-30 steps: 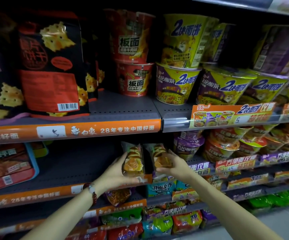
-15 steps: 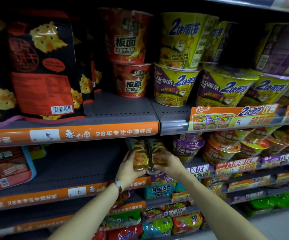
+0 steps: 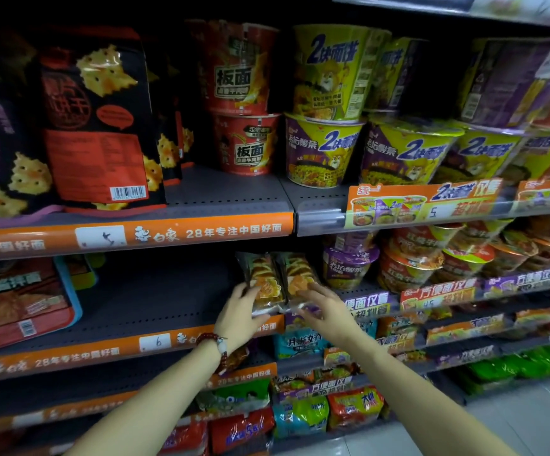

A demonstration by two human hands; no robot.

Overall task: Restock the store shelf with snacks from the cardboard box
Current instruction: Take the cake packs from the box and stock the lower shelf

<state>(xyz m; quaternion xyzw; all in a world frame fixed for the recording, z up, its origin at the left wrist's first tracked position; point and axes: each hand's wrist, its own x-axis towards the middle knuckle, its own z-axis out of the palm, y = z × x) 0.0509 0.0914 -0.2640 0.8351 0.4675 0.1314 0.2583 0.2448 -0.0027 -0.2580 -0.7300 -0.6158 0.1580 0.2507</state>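
Two clear snack packs with orange-yellow contents stand side by side on the grey second shelf (image 3: 155,311), the left pack (image 3: 264,282) touching the right pack (image 3: 300,276). My left hand (image 3: 241,315), with a bead bracelet at the wrist, rests with spread fingers against the left pack's lower left side. My right hand (image 3: 324,306) lies flat, fingers apart, on the front bottom of the right pack. Neither hand closes around a pack. The cardboard box is out of view.
Purple noodle bowls (image 3: 349,268) stand just right of the packs. Left of them the shelf is bare up to a red-and-blue noodle tray (image 3: 20,301). Cracker bags (image 3: 99,126) and noodle tubs (image 3: 324,149) fill the shelf above; bagged noodles (image 3: 300,413) sit below.
Both hands carried the two packs forward onto the second shelf and pressed them together. Their grip has since loosened and the fingers have spread.
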